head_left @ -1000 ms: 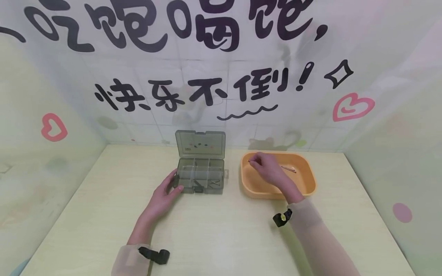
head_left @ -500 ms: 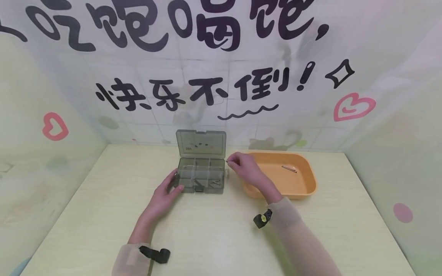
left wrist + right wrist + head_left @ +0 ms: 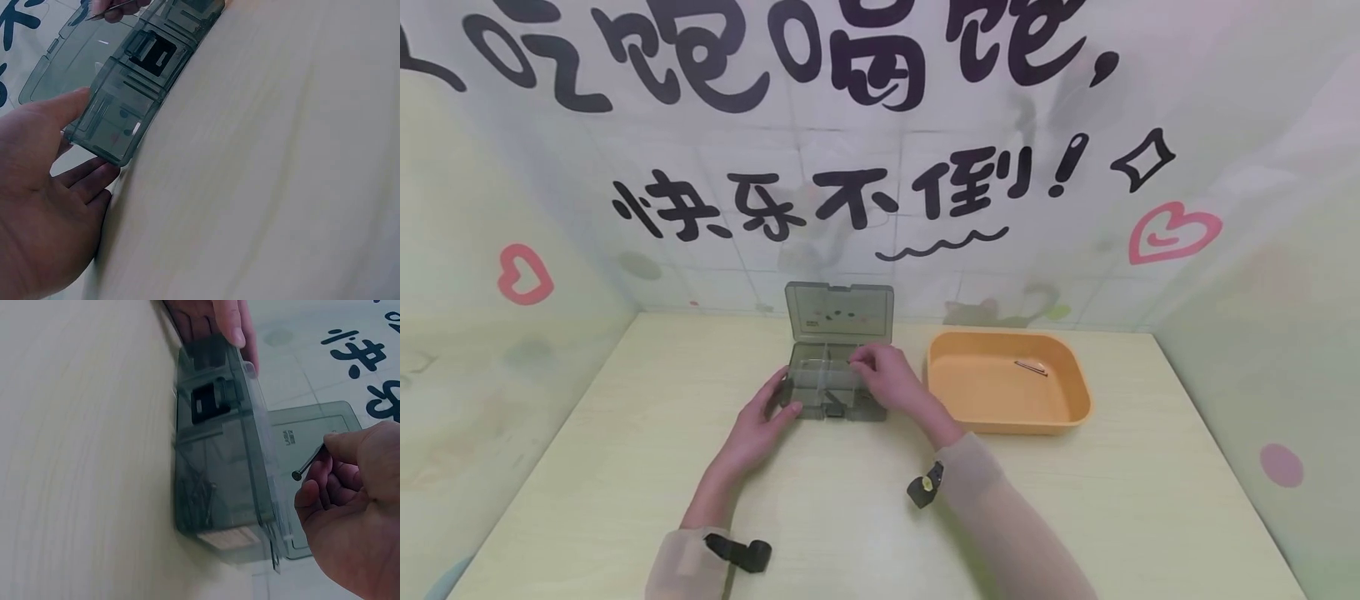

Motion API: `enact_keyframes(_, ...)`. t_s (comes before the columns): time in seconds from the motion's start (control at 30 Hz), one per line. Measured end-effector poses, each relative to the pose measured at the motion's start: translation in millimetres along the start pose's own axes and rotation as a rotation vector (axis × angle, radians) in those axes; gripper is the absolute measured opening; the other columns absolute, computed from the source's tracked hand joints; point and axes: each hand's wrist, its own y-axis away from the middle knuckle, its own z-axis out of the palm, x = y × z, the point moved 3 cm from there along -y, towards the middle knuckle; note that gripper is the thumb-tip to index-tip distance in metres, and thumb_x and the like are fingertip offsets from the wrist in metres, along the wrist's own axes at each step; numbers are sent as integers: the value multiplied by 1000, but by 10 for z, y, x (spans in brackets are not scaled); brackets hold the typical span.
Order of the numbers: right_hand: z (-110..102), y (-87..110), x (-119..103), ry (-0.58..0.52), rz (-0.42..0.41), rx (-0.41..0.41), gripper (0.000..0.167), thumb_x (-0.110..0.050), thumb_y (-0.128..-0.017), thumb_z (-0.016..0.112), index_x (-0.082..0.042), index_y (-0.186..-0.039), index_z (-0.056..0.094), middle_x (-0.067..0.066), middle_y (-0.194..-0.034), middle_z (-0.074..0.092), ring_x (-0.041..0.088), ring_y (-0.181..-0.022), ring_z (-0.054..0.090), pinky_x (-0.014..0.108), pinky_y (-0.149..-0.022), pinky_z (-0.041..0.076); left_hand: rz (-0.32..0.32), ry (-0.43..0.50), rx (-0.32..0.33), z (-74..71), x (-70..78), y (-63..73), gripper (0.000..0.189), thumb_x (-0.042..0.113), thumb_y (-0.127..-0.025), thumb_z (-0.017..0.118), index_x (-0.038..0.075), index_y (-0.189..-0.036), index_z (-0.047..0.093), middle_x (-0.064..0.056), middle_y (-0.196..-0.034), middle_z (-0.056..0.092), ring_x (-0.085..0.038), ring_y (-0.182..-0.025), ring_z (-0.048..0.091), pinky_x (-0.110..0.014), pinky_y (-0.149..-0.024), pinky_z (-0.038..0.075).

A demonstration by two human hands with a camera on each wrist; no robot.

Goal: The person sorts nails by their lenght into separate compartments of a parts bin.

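A translucent grey compartment box stands on the table with its lid raised at the back. My left hand holds its left end, thumb at the front and fingers round the side, as the left wrist view also shows. Between thumb and fingertips my right hand pinches a nail, its flat head sticking out in the right wrist view. That hand is over the box's right compartments and hides part of them. Several small metal pieces lie in the front right compartment.
An orange tray sits to the right of the box, with a couple of nails in it. Behind the table rises a wall with printed lettering, and side walls flank it.
My right hand has moved left from over the orange tray to over the box, carrying the nail. My left hand has stayed at the box's left end.
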Motion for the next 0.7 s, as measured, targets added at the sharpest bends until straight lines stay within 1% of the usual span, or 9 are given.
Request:
enact_keyframes(0.1, 69, -21, -33, -16, 15, 0, 17, -9, -105, 59, 2, -114, 69, 9, -101, 69, 17, -88, 61, 29, -76, 55, 8, -3, 1, -2, 10, 1, 71, 31, -106, 60, 14, -165, 23, -25, -163, 28, -43, -149, 30, -53, -122, 26)
enact_keyframes(0.27, 157, -40, -78, -27, 22, 19, 17, -9, -104, 59, 2, -115, 68, 9, -101, 69, 18, -89, 61, 30, -78, 56, 14, 1, 4, 0, 26, 6, 71, 31, -106, 60, 14, -164, 23, -26, -163, 29, -44, -148, 30, -54, -122, 26)
enact_keyframes(0.43, 235, -47, -76, -43, 58, 28, 16, -12, -104, 61, -2, -114, 69, 5, -95, 66, 14, -82, 58, 27, -71, 54, -6, 14, -1, 9, 27, 15, 71, 33, -106, 60, 17, -165, 24, -24, -163, 28, -42, -149, 30, -52, -123, 25)
enact_keyframes(0.6, 258, -44, -77, -44, 33, 30, 15, -12, -102, 64, -3, -112, 71, 7, -97, 69, 13, -81, 59, 26, -70, 54, -1, 21, 3, 5, 25, 17, 72, 34, -105, 61, 17, -164, 25, -25, -163, 29, -43, -149, 29, -53, -123, 24)
enact_keyframes(0.7, 256, -45, -70, -21, 8, 45, 14, -11, -102, 65, -3, -110, 72, 6, -97, 71, 12, -82, 60, 25, -71, 54, 7, 18, 7, -1, 22, 11, 72, 35, -105, 61, 17, -164, 25, -25, -163, 29, -43, -149, 29, -54, -123, 24)
